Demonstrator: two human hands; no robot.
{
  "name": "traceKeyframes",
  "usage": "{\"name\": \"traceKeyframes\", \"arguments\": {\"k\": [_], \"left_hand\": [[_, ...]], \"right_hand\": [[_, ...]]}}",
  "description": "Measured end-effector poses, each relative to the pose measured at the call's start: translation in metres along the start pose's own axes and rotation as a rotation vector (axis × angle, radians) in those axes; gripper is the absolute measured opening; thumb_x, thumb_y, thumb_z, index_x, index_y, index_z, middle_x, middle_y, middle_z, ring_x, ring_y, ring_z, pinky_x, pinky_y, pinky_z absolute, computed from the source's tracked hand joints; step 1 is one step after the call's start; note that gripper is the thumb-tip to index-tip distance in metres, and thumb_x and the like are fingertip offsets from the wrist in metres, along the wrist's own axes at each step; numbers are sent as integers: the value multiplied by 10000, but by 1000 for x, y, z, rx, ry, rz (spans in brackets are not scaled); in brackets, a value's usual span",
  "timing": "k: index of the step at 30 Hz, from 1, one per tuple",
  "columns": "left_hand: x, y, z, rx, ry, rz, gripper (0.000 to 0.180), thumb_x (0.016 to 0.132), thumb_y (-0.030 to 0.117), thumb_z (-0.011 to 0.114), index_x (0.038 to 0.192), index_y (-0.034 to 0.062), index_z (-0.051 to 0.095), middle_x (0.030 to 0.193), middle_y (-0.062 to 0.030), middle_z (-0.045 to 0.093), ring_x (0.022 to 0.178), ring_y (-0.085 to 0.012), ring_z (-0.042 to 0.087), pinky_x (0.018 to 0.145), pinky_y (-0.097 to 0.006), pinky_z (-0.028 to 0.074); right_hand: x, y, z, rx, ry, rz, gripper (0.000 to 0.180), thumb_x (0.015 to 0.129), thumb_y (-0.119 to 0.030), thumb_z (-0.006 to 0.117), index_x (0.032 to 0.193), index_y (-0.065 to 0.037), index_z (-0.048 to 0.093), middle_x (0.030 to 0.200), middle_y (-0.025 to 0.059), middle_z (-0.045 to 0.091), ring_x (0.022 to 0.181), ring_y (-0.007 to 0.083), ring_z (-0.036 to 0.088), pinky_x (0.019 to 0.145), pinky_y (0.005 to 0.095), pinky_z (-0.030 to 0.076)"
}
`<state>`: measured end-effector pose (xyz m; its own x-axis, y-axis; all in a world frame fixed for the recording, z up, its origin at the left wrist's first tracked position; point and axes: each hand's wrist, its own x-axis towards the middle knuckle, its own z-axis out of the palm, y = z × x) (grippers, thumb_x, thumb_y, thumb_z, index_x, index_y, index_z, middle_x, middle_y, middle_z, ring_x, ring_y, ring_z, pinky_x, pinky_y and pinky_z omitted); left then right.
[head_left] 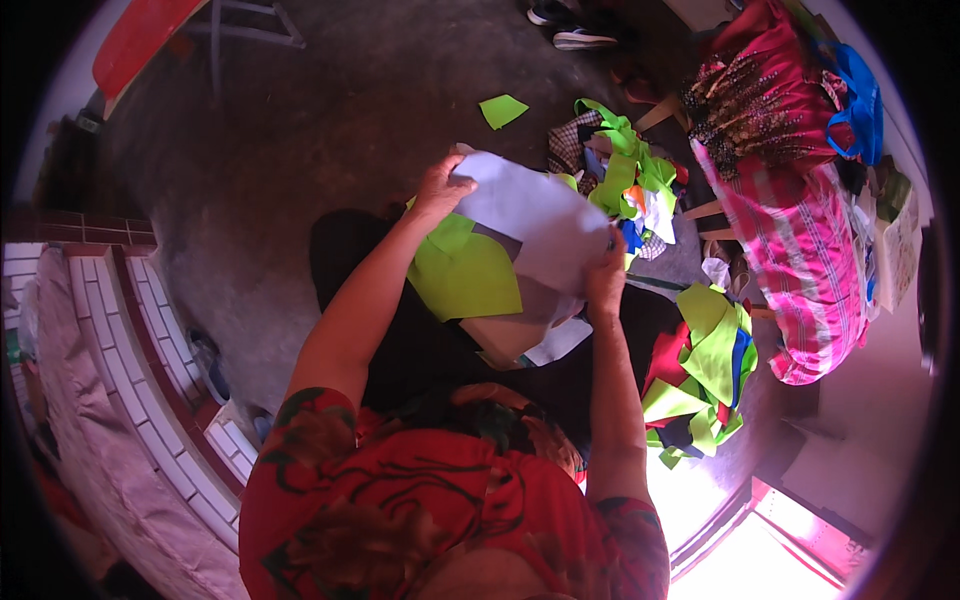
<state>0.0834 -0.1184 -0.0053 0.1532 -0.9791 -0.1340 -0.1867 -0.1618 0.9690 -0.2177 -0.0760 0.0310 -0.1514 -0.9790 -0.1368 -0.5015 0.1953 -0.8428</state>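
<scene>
A pale grey-white piece of cloth (540,215) is stretched between my two hands above my lap. My left hand (443,188) pinches its far left corner, thumb on top. My right hand (605,275) grips its right edge, fingers partly hidden. Under it a lime-green cloth piece (465,270) lies across my lap, next to my left forearm. More flat pieces in beige and grey (505,335) show below the green one; how many layers there are I cannot tell.
A heap of lime-green, white and checked scraps (635,180) lies on the floor ahead right; another heap (710,370) sits beside my right arm. One green scrap (503,111) lies apart. Pink plaid cloth (800,250) covers something at right. Dark shoes (575,28) stand far off.
</scene>
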Motion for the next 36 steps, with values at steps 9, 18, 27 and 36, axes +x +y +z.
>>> {"name": "traceKeyframes", "arguments": {"k": [9,18,27,36], "left_hand": [[12,-30,20,215,62,269,480,622,-97,606,1068,76,580,1184,-111,564,1092,-312,552,908,-354,451],[14,-6,18,159,50,209,472,743,-117,560,1163,97,562,1143,-74,623,1028,-177,597,864,-296,469],[30,4,25,159,110,207,455,756,-126,553,1151,100,569,1090,-59,631,1035,-172,596,871,-293,470],[42,12,24,-90,170,125,513,753,-139,573,1203,105,537,1029,-70,636,989,-169,597,864,-294,469]], "right_hand": [[-13,35,23,-29,-205,55,600,689,32,564,1271,-111,545,1217,168,541,1155,316,520,974,374,422],[-13,28,25,-224,-118,32,523,681,-22,616,1202,-65,606,1089,150,600,1056,270,581,917,329,452],[-12,26,24,-129,-126,46,343,690,-44,658,1032,-27,638,840,89,617,732,167,613,673,285,514],[-16,11,26,428,-388,413,165,821,-44,620,979,-2,594,734,73,605,544,136,603,477,241,523]]}}
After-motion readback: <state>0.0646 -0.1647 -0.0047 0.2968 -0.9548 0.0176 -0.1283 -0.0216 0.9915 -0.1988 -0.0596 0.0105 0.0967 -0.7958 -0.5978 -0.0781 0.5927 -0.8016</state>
